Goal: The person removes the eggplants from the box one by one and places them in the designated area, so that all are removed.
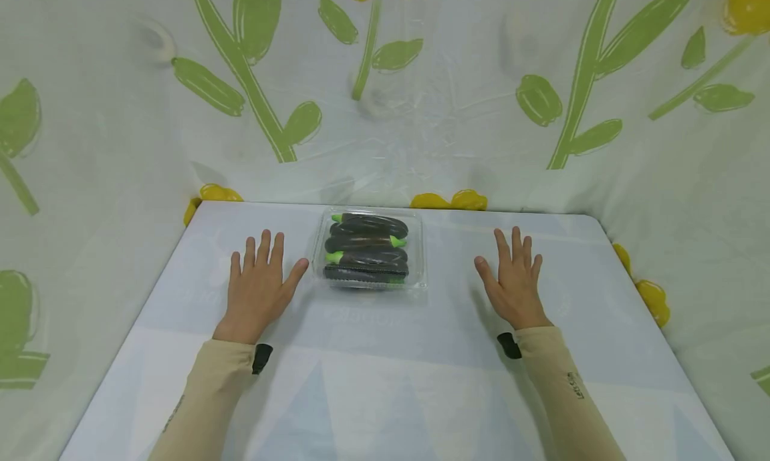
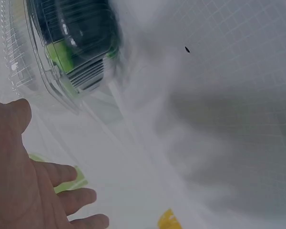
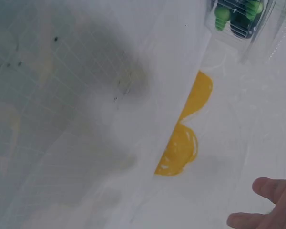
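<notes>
Behind the right hand (image 1: 512, 286), dark print (image 1: 575, 385) on the right sleeve (image 1: 556, 374) appears to read "Let's Slim". Behind the left hand (image 1: 255, 290), the left sleeve's (image 1: 207, 387) small lettering (image 1: 173, 413) is illegible, as are faint letters (image 1: 367, 316) between both hands.

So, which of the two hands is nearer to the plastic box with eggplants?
The person's left hand. Its thumb is close beside the plastic box, whereas a clearly wider gap separates the right hand from it.

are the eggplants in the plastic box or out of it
In: the head view shows the dark eggplants lying side by side within the clear walls of the plastic box.
</notes>
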